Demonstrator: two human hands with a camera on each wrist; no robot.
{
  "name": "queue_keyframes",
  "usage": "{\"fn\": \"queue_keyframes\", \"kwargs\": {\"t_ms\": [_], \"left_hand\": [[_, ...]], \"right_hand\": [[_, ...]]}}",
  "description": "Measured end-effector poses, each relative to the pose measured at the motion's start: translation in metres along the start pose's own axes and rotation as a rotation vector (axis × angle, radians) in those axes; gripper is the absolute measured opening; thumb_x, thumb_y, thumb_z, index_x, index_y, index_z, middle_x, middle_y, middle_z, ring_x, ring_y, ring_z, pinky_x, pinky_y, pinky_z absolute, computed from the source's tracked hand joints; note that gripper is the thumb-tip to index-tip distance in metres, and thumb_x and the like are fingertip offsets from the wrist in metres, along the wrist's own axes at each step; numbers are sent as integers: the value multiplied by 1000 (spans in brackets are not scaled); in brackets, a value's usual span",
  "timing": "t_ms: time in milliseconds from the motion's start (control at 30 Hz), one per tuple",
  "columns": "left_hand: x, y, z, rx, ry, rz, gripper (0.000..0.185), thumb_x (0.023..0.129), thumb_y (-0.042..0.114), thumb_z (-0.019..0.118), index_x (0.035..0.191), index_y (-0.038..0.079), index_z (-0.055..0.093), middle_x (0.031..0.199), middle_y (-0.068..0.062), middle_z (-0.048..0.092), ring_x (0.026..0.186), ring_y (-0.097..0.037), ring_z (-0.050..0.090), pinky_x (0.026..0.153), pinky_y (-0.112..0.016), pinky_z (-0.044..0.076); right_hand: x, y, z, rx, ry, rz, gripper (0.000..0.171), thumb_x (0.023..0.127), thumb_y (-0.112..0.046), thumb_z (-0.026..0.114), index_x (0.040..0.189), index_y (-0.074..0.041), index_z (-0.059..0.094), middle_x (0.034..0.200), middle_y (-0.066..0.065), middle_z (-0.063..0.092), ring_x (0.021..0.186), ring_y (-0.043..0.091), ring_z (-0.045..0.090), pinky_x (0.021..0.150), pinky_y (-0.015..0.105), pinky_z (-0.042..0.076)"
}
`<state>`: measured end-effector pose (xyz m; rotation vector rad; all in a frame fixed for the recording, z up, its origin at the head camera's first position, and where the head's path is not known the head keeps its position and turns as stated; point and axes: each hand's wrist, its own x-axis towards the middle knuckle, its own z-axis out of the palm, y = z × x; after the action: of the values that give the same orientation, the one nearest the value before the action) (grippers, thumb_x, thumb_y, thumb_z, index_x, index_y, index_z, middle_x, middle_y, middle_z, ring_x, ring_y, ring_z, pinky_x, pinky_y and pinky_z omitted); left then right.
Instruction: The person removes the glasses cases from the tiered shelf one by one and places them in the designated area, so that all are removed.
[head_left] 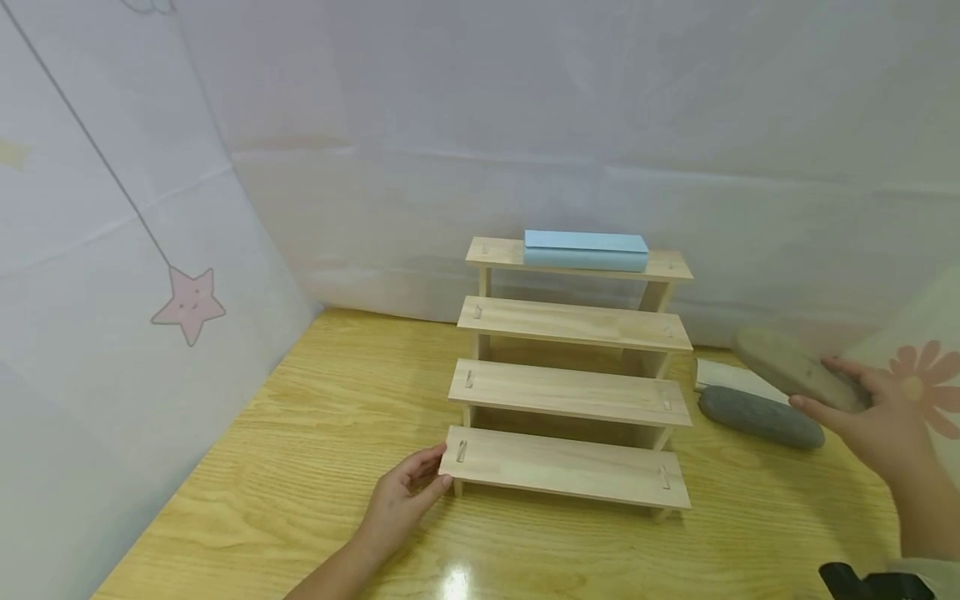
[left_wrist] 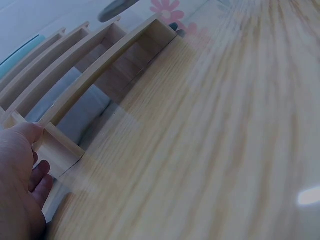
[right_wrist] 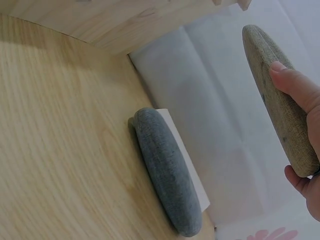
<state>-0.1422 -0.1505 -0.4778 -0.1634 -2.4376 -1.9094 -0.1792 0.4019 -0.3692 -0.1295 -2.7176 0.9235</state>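
A pale wooden stepped rack [head_left: 570, 387] with several shelves stands on the wooden table [head_left: 300, 492]. A light blue box [head_left: 586, 250] lies on its top shelf. My left hand [head_left: 408, 492] grips the left end of the lowest shelf [left_wrist: 55, 145], thumb on top. My right hand [head_left: 877, 417] holds a flat khaki pouch [head_left: 795, 367] in the air, right of the rack, thumb [right_wrist: 292, 85] on one side. Below it a dark grey pouch [head_left: 759, 417] lies on the table, partly on a white box [head_left: 738, 379].
White cloth walls enclose the table at the back and left, with a pink star [head_left: 190, 303] on the left one. A flower print [head_left: 926, 383] shows at the right. A black object [head_left: 870, 581] sits at the lower right corner.
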Motion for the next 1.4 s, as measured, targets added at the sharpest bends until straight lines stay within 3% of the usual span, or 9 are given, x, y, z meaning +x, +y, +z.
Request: {"fn": "queue_keyframes", "kwargs": {"t_ms": [267,667,1033,1400], "left_hand": [[0,-1,-1,-8,-9,7,42,89,19,73,128,8,62,127,-12,66,115,-26,65,95,-27,56],[0,-2,0,-18,-12,15,42,89,19,73,128,8,62,128,-12,66,115,-26,65,94,-25,56],[0,-2,0,-11,-10,-2,42,89,20,73,128,9,62,128,-11,66,116,-26,64,94,-27,56],[0,0,1,-9,2,-8,41,88,17,73,126,8,63,127,-12,67,114,-27,65,93,-23,56]], "right_hand": [[-5,6,9,-43,37,13,83,88,-37,74,150,-1,32,151,39,25,121,64,34,87,74,35],[-13,23,21,-5,-69,36,88,90,-40,71,152,1,24,148,44,24,115,62,38,78,69,39],[-19,33,32,26,-99,38,86,90,-39,71,150,2,28,153,39,18,122,68,29,90,80,29],[-26,43,40,20,-170,94,88,91,-44,68,152,1,24,153,42,15,125,69,25,91,81,29]]}}
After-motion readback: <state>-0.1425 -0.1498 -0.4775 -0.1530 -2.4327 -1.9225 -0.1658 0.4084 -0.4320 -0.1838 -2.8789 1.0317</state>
